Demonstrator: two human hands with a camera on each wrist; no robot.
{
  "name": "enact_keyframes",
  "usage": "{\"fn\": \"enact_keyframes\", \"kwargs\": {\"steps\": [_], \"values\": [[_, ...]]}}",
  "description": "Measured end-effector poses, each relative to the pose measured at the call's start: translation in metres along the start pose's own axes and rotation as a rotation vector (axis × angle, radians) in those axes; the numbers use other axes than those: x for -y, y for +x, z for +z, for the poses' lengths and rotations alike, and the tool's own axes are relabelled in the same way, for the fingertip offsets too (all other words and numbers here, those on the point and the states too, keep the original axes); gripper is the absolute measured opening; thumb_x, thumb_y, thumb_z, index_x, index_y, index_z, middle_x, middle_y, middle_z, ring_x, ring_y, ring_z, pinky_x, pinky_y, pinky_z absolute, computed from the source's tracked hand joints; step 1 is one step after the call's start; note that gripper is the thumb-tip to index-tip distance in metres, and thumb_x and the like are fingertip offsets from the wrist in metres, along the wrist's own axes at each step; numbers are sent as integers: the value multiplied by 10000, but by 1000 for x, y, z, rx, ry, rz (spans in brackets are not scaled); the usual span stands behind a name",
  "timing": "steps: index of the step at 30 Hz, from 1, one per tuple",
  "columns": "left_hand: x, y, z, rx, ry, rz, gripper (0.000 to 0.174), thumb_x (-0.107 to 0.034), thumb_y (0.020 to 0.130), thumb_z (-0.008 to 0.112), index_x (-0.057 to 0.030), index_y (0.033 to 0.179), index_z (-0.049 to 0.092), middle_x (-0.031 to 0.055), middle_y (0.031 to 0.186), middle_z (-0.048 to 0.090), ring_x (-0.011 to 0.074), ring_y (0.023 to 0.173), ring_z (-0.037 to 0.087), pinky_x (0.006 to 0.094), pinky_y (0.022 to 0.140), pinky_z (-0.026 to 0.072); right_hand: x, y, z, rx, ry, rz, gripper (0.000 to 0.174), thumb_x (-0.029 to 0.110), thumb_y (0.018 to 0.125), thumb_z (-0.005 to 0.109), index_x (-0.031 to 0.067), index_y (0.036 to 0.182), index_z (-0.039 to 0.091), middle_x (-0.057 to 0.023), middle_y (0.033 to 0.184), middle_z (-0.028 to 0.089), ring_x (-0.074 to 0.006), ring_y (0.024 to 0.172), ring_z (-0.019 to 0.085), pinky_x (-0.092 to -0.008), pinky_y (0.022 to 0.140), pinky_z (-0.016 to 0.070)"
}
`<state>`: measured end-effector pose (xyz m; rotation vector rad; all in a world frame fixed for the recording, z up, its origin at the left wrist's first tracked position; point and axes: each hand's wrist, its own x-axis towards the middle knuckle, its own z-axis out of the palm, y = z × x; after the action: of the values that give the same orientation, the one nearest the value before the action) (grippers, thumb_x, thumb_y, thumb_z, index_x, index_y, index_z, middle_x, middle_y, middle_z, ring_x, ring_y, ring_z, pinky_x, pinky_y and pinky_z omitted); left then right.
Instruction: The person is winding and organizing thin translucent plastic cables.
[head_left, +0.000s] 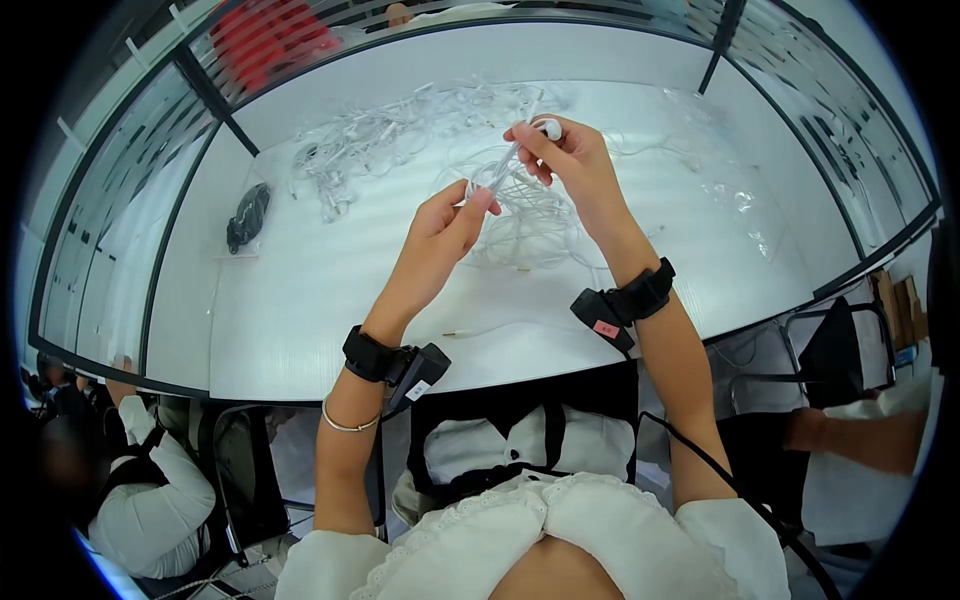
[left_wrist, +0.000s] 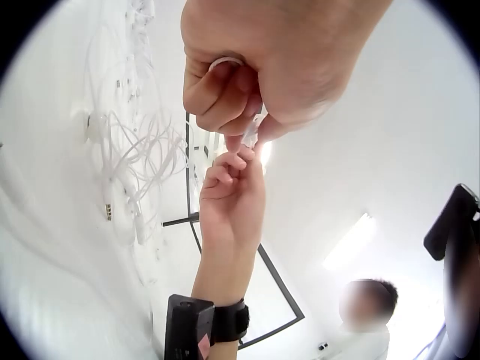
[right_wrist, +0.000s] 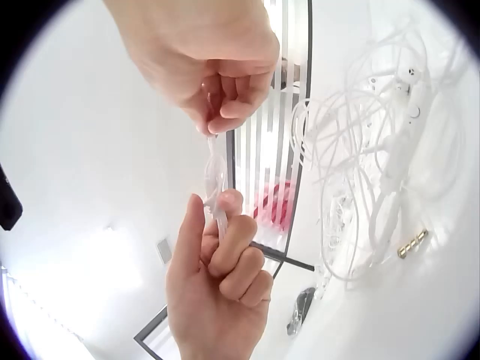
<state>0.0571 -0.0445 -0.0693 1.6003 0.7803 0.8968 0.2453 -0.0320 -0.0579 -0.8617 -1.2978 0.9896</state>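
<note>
Left grip (left_wrist: 271, 66) pinches white cable (head_left: 507, 165) slanting forward-right.

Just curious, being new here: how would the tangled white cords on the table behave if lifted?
The cords would probably flop, since they lie in slack curves. They cross repeatedly, so they'd likely snag together. Being thin, they seem light.

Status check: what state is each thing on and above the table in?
Left grip: pinching the white cable
Right grip: pinching it too
White cable: raised, spanning both grips
Near cable tangle: loosely looped
Far cable pile: heaped, messy
Black bundle: lying at left
Clear plastic: crumpled
</note>
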Motion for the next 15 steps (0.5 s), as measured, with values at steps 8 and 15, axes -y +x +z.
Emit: {"fn": "enact_keyframes", "kwargs": {"steps": [8,15], "values": [[3,-2,-2,65,94,19,293,-303,990,458,-55,876,565,-95,555,284,17,480,209,216,453,168,0,5,-22,-135,86,-50,246,250,900,625,8,877,658,-20,782,615,-55,634,528,-230,670,482],[-3,-3,-2,104,84,39,261,-278,997,435,-51,960,559,-102,556,258,7,482,205,207,452,155,7,5,-31,-187,132,-61,234,235,906,620,5,878,654,-17,771,596,-57,645,525,-225,666,476]]}}
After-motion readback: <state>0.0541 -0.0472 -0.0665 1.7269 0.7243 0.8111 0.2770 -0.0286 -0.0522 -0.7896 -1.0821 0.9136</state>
